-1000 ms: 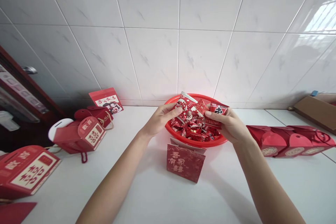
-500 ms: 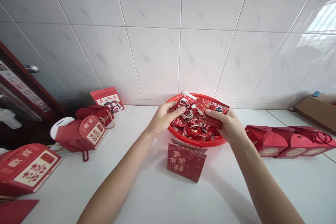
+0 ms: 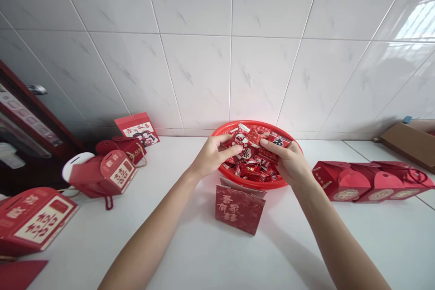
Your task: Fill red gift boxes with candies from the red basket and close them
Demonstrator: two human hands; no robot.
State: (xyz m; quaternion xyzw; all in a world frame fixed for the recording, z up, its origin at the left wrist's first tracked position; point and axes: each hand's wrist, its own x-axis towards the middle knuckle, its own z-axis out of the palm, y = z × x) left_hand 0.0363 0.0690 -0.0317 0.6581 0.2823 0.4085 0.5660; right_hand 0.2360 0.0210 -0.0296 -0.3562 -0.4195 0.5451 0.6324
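Over a red plastic basket full of wrapped red candies, my left hand grips a red and white packet between thumb and fingers. Opposite it, my right hand pinches a red packet with dark and white print. The two packets are close together, and whether they touch is hard to tell. Just in front of the basket, a dark red paper box with gold characters stands upright on the white surface.
Red gift boxes with cord handles stand at the left, near a red card against the tiled wall. More red boxes form a row at the right, with a brown carton behind them.
My hands have moved slightly closer together with the packets, and the left packet sits a little lower. The view has shifted slightly.
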